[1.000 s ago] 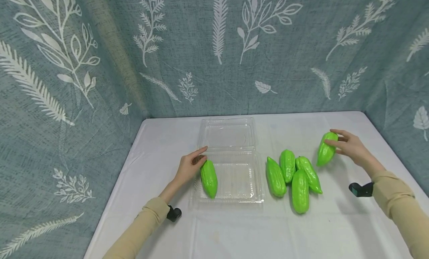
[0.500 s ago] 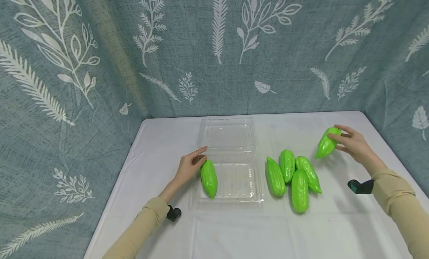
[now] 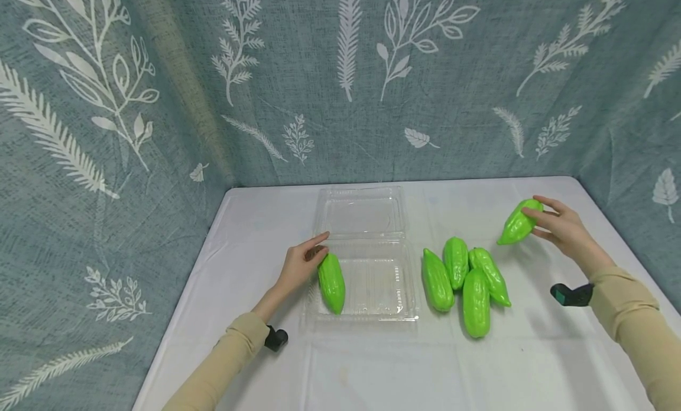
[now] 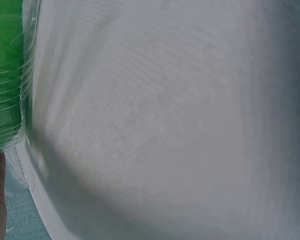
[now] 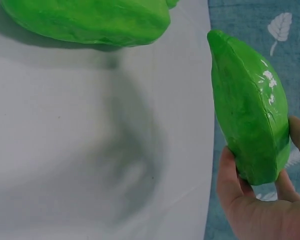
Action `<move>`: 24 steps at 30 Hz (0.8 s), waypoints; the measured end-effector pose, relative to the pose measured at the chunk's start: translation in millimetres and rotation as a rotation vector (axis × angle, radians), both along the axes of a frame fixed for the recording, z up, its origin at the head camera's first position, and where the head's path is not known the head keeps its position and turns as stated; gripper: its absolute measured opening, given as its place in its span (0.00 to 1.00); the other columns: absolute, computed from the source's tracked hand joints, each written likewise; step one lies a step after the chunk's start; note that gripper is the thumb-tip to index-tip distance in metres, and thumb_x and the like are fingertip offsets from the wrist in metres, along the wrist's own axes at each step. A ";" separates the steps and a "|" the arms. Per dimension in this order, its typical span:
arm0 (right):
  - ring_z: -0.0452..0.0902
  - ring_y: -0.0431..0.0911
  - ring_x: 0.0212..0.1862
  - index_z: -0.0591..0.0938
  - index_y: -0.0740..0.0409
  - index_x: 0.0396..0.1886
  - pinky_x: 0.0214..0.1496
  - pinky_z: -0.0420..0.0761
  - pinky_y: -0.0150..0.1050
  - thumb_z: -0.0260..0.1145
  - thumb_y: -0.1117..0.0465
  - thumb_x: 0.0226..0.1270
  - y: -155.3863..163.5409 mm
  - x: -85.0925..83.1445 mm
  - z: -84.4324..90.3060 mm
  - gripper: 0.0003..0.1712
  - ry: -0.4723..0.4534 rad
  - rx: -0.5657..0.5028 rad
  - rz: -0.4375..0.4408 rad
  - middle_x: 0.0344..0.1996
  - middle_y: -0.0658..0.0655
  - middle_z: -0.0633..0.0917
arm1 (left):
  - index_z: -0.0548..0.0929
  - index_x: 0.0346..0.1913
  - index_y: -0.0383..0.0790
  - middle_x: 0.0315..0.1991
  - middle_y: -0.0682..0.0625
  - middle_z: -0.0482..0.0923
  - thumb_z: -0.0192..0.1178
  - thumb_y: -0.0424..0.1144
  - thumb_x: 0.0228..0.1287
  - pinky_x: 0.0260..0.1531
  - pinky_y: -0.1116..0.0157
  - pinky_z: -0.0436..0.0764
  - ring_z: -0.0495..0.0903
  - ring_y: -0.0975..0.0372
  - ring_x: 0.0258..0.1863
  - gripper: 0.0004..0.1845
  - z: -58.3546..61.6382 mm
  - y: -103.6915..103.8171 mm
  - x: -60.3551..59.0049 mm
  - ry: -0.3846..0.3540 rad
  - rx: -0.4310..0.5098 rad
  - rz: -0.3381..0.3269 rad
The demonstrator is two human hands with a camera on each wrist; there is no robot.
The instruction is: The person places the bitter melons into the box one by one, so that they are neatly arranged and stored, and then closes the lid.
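Two hands at work: right hand [image 3: 558, 227] grips a lifted gourd [image 3: 518, 223]; left hand [image 3: 303, 263], fingers relaxed, best steadies the tray [image 3: 396, 281].

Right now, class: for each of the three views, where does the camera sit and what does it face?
Head: looks forward and down at the table, both hands and sleeves.
Left wrist: close to the tablecloth; the box edge, a fingertip.
Right wrist: faces the held gourd and right hand.
Shared: that gourd in the right hand.
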State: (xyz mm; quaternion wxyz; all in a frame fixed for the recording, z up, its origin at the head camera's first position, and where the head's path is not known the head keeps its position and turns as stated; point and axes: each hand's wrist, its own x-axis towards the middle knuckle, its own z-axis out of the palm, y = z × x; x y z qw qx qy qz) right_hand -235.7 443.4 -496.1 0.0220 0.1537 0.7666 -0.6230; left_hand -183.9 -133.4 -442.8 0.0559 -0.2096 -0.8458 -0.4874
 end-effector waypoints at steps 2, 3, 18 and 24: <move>0.75 0.31 0.38 0.57 0.36 0.67 0.40 0.80 0.27 0.67 0.42 0.49 -2.6 0.5 0.5 0.45 0.003 0.002 -0.003 0.50 0.49 0.64 | 0.74 0.55 0.33 0.47 0.35 0.77 0.56 0.27 0.59 0.30 0.75 0.74 0.79 0.53 0.33 0.19 0.3 0.5 -0.1 -0.001 0.001 -0.004; 0.75 0.32 0.38 0.57 0.36 0.67 0.40 0.80 0.28 0.67 0.42 0.49 -4.0 0.6 0.4 0.45 0.003 0.002 -0.004 0.50 0.50 0.64 | 0.74 0.55 0.32 0.47 0.36 0.77 0.56 0.27 0.59 0.31 0.75 0.74 0.79 0.53 0.34 0.19 0.6 0.6 -0.1 -0.002 0.000 -0.005; 0.71 0.33 0.42 0.52 0.50 0.70 0.45 0.79 0.29 0.61 0.43 0.57 -84.1 41.8 63.0 0.45 -0.035 0.046 0.095 0.59 0.62 0.59 | 0.74 0.56 0.37 0.54 0.45 0.74 0.57 0.33 0.61 0.44 0.60 0.79 0.80 0.55 0.45 0.19 -35.6 -7.8 -17.2 0.013 -0.004 0.002; 0.71 0.28 0.38 0.48 0.58 0.70 0.42 0.77 0.23 0.60 0.47 0.60 -120.5 61.1 98.0 0.46 -0.013 0.005 0.142 0.59 0.64 0.57 | 0.74 0.56 0.40 0.53 0.47 0.76 0.56 0.35 0.62 0.31 0.72 0.77 0.78 0.62 0.33 0.19 -36.6 -6.8 -19.1 0.031 -0.031 0.017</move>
